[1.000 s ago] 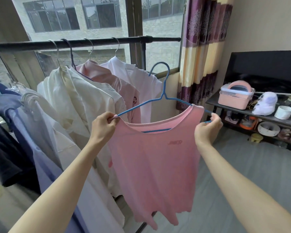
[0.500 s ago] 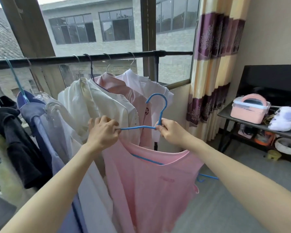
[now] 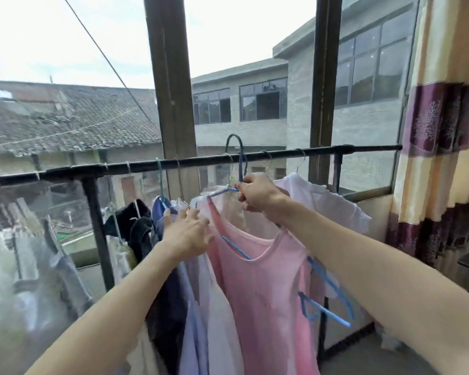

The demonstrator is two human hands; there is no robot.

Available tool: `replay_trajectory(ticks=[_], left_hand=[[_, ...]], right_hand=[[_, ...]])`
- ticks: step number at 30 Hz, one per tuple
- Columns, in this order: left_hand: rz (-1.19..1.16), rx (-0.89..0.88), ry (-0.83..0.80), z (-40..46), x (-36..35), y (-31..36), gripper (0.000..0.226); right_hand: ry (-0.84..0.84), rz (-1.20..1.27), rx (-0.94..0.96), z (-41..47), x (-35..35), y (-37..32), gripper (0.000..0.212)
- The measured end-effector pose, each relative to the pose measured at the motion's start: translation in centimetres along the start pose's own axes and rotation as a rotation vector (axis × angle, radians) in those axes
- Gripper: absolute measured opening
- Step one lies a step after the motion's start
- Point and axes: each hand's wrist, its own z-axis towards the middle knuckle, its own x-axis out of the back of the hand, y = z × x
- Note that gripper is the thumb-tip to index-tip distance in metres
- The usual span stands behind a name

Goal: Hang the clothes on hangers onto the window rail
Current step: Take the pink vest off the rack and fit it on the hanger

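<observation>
Writing none; right hand (image 3: 255,196) grips hanger (image 3: 238,158).

Rail (image 3: 322,154) runs from 9 o'clock to 3 o'clock, in front of the window. Garments hang below it in a row. Top (image 3: 266,280) on hanger (image 3: 240,161) sits at centre; hanger hook rises above the rail. Right hand (image 3: 257,196) at the hanger neck. Left hand (image 3: 188,235) on the garments at 9 o'clock of the top. Shirt (image 3: 333,209) at 3 o'clock of the top. Curtain (image 3: 444,163) at far 3 o'clock.
</observation>
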Motion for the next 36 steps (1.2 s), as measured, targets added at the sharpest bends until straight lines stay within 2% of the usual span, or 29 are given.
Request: replay_trajectory(ticks=[5,11,16,20,22,25,27,31,33,36], left_hand=[[-0.081,-0.038,0.083,-1.0,-0.9,-1.8,0.052],[-0.107,-0.063,0.114,-1.6,-2.1,-3.3,0.048],[-0.151,-0.058,0.115,-1.4,-2.5,-3.9,0.048],[-0.178,-0.071,0.135,-1.6,-2.8,-4.2,0.047],[-0.179,-0.066,0.143,-1.7,-2.7,-4.3,0.045],[-0.193,-0.054,0.220,-1.8,-2.6,-4.1,0.039],[-0.217,-0.060,0.302,-1.7,-2.3,-3.7,0.038],[-0.219,-0.211,0.319,-1.3,-1.3,-2.1,0.073],[-0.186,-0.282,0.247,-1.1,-1.2,-1.2,0.080],[-0.182,-0.278,0.169,-0.7,-1.3,-0.4,0.075]], right_hand=[[-0.018,-0.072,0.044,4.8,-3.9,-1.3,0.026],[-0.004,-0.082,0.020,8.2,-9.1,0.4,0.024],[0.004,-0.103,-0.057,9.7,-10.7,1.8,0.021],[-0.064,-0.062,-0.054,9.3,-11.2,3.4,0.025],[-0.005,-0.296,0.071,9.2,-10.2,3.8,0.028],[0.293,-0.783,0.233,8.4,-7.3,5.3,0.027],[0.399,-0.957,0.183,7.6,-5.3,6.2,0.037],[0.135,-0.959,0.010,6.9,-4.1,6.8,0.042],[0.143,-0.906,-0.001,6.8,-4.1,6.1,0.042],[0.240,-0.859,0.058,7.1,-2.9,3.5,0.034]])
